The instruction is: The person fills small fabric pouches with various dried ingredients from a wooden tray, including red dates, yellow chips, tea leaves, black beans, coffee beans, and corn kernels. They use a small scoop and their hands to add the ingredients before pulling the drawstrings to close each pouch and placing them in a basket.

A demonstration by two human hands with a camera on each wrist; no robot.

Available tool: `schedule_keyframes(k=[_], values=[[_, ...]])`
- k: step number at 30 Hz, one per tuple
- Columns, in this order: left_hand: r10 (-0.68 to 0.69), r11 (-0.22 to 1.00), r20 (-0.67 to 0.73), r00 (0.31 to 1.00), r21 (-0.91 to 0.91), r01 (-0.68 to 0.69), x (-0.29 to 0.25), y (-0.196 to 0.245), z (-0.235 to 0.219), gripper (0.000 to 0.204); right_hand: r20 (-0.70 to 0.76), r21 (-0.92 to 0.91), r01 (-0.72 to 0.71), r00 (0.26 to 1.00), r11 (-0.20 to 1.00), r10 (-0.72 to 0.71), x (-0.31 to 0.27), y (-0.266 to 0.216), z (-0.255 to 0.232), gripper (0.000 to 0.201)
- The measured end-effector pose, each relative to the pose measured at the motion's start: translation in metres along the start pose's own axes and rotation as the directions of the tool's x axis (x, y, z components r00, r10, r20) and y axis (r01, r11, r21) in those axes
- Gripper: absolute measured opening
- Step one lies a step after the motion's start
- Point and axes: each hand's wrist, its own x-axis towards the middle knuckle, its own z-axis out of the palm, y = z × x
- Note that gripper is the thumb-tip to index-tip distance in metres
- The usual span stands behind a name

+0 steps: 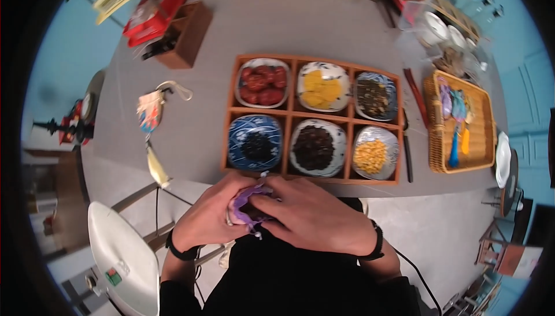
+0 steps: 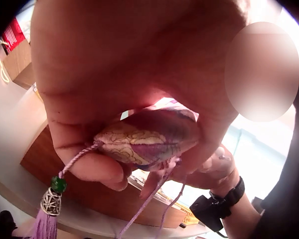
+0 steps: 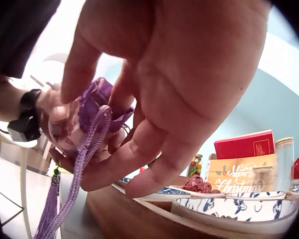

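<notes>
Both hands meet at a small purple drawstring pouch (image 1: 245,216) below the divided box's near edge. The left hand (image 1: 209,215) grips its body; in the left wrist view, fingers and thumb curl round the patterned pouch (image 2: 154,143), with a purple tassel (image 2: 47,226) hanging under a green bead. The right hand (image 1: 326,218) has a finger in the pouch's mouth and others around the ruffled rim, as the right wrist view shows at the pouch (image 3: 92,109). A braided purple cord (image 3: 75,177) hangs there. Whatever lies inside the pouch is hidden.
A six-compartment wooden box (image 1: 260,111) holds bowls of red, yellow, dark and grain-like pieces. To its right are dark sticks and a wicker basket (image 1: 432,142) of tasseled pouches. Another pouch (image 1: 150,111) lies left, near a wooden caddy (image 1: 193,33). A white chair (image 1: 124,246) stands lower left.
</notes>
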Motion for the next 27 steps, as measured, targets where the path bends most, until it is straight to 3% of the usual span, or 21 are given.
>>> schedule_keyframes(k=[4,6,7,8,10,12,13,15,18,19,20,22,23,24,26,27], values=[[-0.084,0.996,0.022,0.996,-0.01,0.084,0.005,0.004,0.001,0.062,-0.156,-0.042,0.017,0.987,0.999,-0.023,-0.026,0.001,-0.011,0.037],[-0.13,0.991,0.016,0.991,-0.003,0.13,0.002,0.0,-0.001,0.061,-0.452,0.019,0.079,0.89,0.997,-0.062,-0.057,0.013,-0.018,0.03],[-0.174,0.981,-0.015,0.985,-0.093,0.172,-0.002,-0.004,0.0,0.058,-0.563,0.043,-0.024,0.825,0.999,0.044,-0.075,0.017,-0.022,0.028],[-0.224,0.96,-0.039,0.974,-0.182,0.213,-0.004,-0.007,0.0,0.055,-0.661,0.085,-0.12,0.736,0.989,0.146,-0.092,0.02,-0.025,0.027],[-0.2,0.966,-0.056,0.978,-0.181,0.187,-0.004,-0.008,0.0,0.056,-0.829,0.23,-0.348,0.419,0.909,0.371,-0.119,0.042,-0.022,0.027],[-0.244,0.912,-0.045,0.969,-0.349,0.214,-0.005,-0.011,0.001,0.058,-0.887,0.173,-0.668,0.214,0.724,0.409,-0.129,0.062,-0.028,0.026],[-0.243,0.913,-0.044,0.969,-0.349,0.213,-0.001,-0.011,0.001,0.058,-0.888,0.173,-0.668,0.213,0.724,0.409,-0.135,0.074,-0.028,0.026],[-0.217,0.914,-0.028,0.976,-0.356,0.193,0.006,-0.007,0.001,0.06,-0.89,0.046,-0.849,0.205,0.527,0.408,-0.145,0.095,-0.023,0.025],[-0.213,0.877,-0.028,0.977,-0.445,0.179,0.014,0.003,0.002,0.064,-0.896,0.047,-0.873,0.178,0.485,0.407,-0.149,0.109,-0.017,0.023],[-0.213,0.878,-0.029,0.977,-0.445,0.178,0.016,0.004,0.002,0.064,-0.917,-0.01,-0.885,0.194,0.465,0.349,-0.15,0.115,-0.015,0.019],[-0.19,0.891,-0.029,0.981,-0.424,0.16,0.017,0.003,0.002,0.065,-0.916,-0.01,-0.885,0.194,0.465,0.35,-0.151,0.114,-0.014,0.019],[-0.171,0.904,-0.036,0.985,-0.403,0.142,0.02,0.004,0.001,0.066,-0.852,0.413,-0.68,-0.055,0.605,0.52,-0.151,0.111,-0.016,0.014],[-0.159,0.913,-0.006,0.987,-0.382,0.144,0.023,0.005,0.001,0.066,-0.852,0.457,-0.571,-0.062,0.682,0.52,-0.159,0.116,-0.015,0.014],[-0.147,0.921,0.027,0.989,-0.362,0.146,0.025,0.006,0.002,0.067,-0.851,0.457,-0.573,-0.06,0.681,0.521,-0.158,0.112,-0.018,0.014],[-0.152,0.906,0.049,0.987,-0.392,0.159,0.033,0.011,0.005,0.063,-0.82,0.572,-0.211,-0.167,0.793,0.547,-0.157,0.095,-0.031,0.014],[-0.111,0.916,0.078,0.991,-0.38,0.133,0.039,0.013,0.007,0.062,-0.838,0.545,-0.213,-0.172,0.811,0.518,-0.158,0.085,-0.039,0.014]])
